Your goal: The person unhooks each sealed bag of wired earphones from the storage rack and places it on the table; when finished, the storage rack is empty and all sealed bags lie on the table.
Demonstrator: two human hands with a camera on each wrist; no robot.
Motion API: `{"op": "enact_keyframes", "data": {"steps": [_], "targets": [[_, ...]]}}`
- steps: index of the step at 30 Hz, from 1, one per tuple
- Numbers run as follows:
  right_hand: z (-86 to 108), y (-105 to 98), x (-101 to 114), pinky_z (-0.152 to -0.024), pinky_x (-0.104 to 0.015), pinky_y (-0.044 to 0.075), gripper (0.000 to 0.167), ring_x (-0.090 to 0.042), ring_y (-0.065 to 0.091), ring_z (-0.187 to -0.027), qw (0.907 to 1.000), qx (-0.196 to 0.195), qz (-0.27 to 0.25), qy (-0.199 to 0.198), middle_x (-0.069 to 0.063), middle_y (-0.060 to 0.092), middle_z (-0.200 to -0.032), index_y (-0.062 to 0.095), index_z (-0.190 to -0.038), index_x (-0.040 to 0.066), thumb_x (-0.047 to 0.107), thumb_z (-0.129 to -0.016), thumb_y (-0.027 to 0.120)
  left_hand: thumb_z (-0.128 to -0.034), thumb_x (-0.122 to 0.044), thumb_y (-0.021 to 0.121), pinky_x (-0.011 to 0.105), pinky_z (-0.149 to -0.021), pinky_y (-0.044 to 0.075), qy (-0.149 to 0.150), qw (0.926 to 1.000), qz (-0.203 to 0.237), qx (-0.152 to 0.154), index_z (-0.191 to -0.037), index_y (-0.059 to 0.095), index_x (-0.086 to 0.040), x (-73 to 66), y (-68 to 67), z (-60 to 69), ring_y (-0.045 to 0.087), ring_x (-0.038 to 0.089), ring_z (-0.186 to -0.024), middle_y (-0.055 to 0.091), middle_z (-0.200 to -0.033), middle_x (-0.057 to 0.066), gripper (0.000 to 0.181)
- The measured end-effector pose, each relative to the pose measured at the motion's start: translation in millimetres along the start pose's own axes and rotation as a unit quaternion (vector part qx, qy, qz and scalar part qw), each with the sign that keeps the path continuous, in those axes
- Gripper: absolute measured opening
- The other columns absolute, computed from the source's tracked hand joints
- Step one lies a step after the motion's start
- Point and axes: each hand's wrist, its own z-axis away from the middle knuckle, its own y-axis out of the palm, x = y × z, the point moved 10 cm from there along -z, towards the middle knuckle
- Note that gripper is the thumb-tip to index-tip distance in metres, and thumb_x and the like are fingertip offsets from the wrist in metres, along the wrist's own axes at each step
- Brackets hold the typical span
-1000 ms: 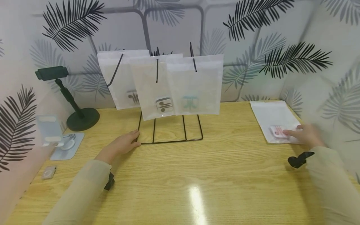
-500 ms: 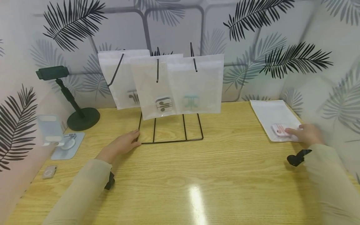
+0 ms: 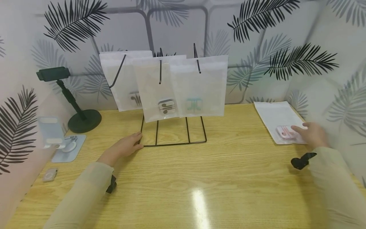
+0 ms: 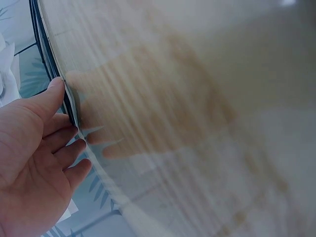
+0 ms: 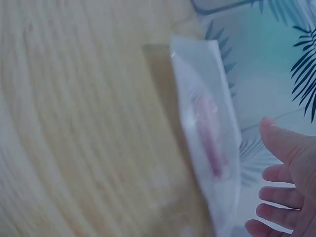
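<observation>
My left hand (image 3: 123, 148) holds the front left corner of a black wire rack (image 3: 171, 144), with thumb and fingertips against the base wire; the left wrist view also shows the hand (image 4: 44, 143) at this wire. Three translucent bags hang from the rack's hooks: a left bag (image 3: 123, 79), a middle bag (image 3: 152, 82) and a right bag (image 3: 200, 86). Each shows cased earphones through its front. On the table's right, a white bag (image 3: 274, 114) lies flat with pink cased earphones (image 3: 286, 132) inside. Over its right edge is my right hand (image 3: 313, 135), fingers spread, gripping nothing.
A dark green stand (image 3: 84, 121) with a round base stands at the back left. Near it are a light blue phone stand (image 3: 52, 133) and a small clear case (image 3: 50, 175). Leaf-patterned walls (image 3: 248, 19) border the wooden table (image 3: 217, 178).
The white bag has shifted slightly to the right and back under my right hand. My right fingers then lift off the pink earphones. My left hand and the rack stay put.
</observation>
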Motion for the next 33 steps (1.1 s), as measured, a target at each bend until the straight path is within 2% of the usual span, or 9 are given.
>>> {"op": "enact_keyframes", "data": {"steps": [6, 11, 15, 20, 24, 30, 33], "targets": [[-3.2, -17, 35, -0.090, -0.062, 0.032, 0.073, -0.053, 0.037, -0.111, 0.9989, -0.033, -0.025, -0.023, -0.038, 0.039, -0.126, 0.044, -0.125, -0.017, 0.049, -0.093, 0.046, -0.0973, -0.022, 0.048, 0.052, -0.106, 0.020, -0.004, 1.0000, -0.001, 0.001, -0.140, 0.025, 0.011, -1.3, -0.5, 0.3, 0.020, 0.043, -0.131, 0.019, -0.145, 0.028, 0.059], [-4.1, -26, 76, -0.092, -0.058, 0.035, 0.072, -0.048, 0.040, -0.114, 0.9953, -0.054, -0.073, -0.034, -0.033, 0.044, -0.126, 0.046, -0.126, -0.013, 0.050, -0.092, 0.046, -0.0972, -0.023, 0.049, 0.052, -0.105, 0.021, -0.004, 1.0000, -0.004, 0.002, -0.140, 0.025, 0.011, -3.3, -0.8, 0.5, 0.020, 0.043, -0.131, 0.020, -0.145, 0.028, 0.059], [-0.7, -27, 113, -0.094, -0.057, 0.035, 0.072, -0.045, 0.038, -0.118, 0.9901, -0.051, -0.117, -0.058, -0.029, 0.044, -0.130, 0.044, -0.131, -0.008, 0.050, -0.091, 0.048, -0.0973, -0.023, 0.048, 0.053, -0.105, 0.020, -0.005, 1.0000, -0.003, 0.003, -0.140, 0.025, 0.011, -3.0, -1.0, 1.1, 0.020, 0.043, -0.131, 0.019, -0.145, 0.028, 0.059], [8.6, -28, 160, -0.089, -0.055, 0.039, 0.066, -0.041, 0.041, -0.118, 0.9795, -0.058, -0.153, -0.118, -0.025, 0.047, -0.130, 0.045, -0.133, -0.002, 0.047, -0.090, 0.053, -0.0974, -0.023, 0.048, 0.053, -0.105, 0.021, -0.004, 1.0000, -0.003, 0.002, -0.140, 0.025, 0.011, -4.0, -2.0, 2.0, 0.020, 0.043, -0.131, 0.019, -0.145, 0.028, 0.059], [14.2, -24, 192, -0.090, -0.053, 0.039, 0.061, -0.038, 0.044, -0.116, 0.9706, -0.058, -0.177, -0.153, -0.023, 0.050, -0.127, 0.047, -0.133, 0.001, 0.042, -0.089, 0.057, -0.0975, -0.022, 0.048, 0.053, -0.105, 0.021, -0.003, 1.0000, -0.001, 0.001, -0.140, 0.025, 0.011, -3.6, -1.2, 1.7, 0.020, 0.043, -0.131, 0.019, -0.145, 0.028, 0.058], [15.0, -10, 232, -0.092, -0.048, 0.041, 0.052, -0.032, 0.048, -0.114, 0.9544, -0.046, -0.225, -0.191, -0.020, 0.053, -0.124, 0.048, -0.132, 0.001, 0.030, -0.090, 0.061, -0.0973, -0.022, 0.048, 0.053, -0.105, 0.021, -0.001, 1.0000, -0.008, 0.000, -0.139, 0.026, 0.011, -2.5, -0.3, 0.9, 0.021, 0.043, -0.131, 0.020, -0.145, 0.028, 0.058], [12.9, -1, 248, -0.086, -0.039, 0.047, 0.050, -0.029, 0.050, -0.112, 0.9434, -0.038, -0.256, -0.208, -0.019, 0.054, -0.124, 0.047, -0.132, 0.001, 0.024, -0.090, 0.061, -0.0973, -0.022, 0.048, 0.053, -0.105, 0.021, -0.001, 1.0000, -0.007, -0.001, -0.139, 0.026, 0.011, -1.5, -0.2, 0.6, 0.021, 0.043, -0.131, 0.020, -0.145, 0.028, 0.058]]}}
